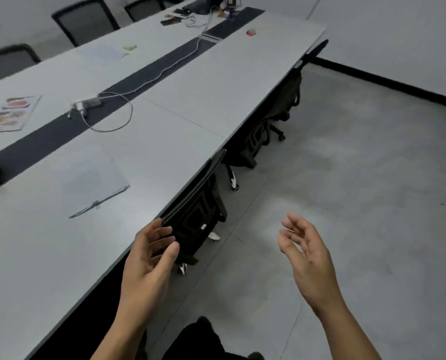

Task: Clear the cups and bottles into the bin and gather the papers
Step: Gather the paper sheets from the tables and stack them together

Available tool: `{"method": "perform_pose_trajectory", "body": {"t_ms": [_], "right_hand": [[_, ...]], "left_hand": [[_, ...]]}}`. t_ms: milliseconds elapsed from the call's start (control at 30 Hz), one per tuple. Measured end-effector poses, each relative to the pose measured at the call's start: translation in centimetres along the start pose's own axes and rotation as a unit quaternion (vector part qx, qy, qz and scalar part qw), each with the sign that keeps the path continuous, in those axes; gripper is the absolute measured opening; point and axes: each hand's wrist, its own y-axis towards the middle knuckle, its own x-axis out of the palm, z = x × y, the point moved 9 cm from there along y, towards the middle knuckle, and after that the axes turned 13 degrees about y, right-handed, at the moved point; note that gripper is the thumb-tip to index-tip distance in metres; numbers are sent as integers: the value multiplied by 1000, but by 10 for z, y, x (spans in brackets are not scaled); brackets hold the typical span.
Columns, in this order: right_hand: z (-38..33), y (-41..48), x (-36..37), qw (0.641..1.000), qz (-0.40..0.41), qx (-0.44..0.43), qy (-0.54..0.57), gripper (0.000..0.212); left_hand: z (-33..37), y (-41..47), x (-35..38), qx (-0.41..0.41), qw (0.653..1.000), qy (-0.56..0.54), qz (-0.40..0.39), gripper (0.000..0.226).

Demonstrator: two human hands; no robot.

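I'm holding both hands loose and empty — left hand (pixel 149 258) by the table (pixel 164 120) edge, right hand (pixel 307 253) over the floor — stapled papers (pixel 94 183) lying nearby.

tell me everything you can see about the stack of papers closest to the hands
The paper stack is a thin pile of pale sheets lying flat on the grey table, on the near side of its dark centre strip, turned at an angle to the table edge. Its near edge shows as a dark line with a small mark, perhaps a clip. Blur hides any print. Only the table touches it.
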Motion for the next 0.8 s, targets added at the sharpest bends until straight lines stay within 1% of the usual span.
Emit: {"method": "perform_pose_trajectory", "body": {"t_ms": [100, 200, 300, 433, 633, 700, 800], "right_hand": [[2, 61, 44, 999, -44, 3, -14, 41], [11, 114, 85, 998, -62, 5, -26, 43], [8, 154, 127, 997, -71, 9, -30, 41], [4, 210, 184, 992, -116, 16, -55, 40], [9, 269, 249, 984, -167, 53, -40, 41], [21, 297, 276, 975, -204, 67, -52, 41], [33, 327, 319, 959, -262, 82, -75, 41]], "left_hand": [[-15, 44, -10, -36, 998, -9, 52, 45], [-30, 98, -12, -56, 997, 1, 54, 45], [-26, 153, -25, -67, 996, -10, 66, 46], [-21, 222, -44, -73, 993, -14, 94, 48], [-22, 283, -66, -90, 988, -23, 127, 47], [-37, 299, -73, -110, 980, -15, 163, 47], [-55, 300, -85, -159, 962, -15, 223, 50]]}}
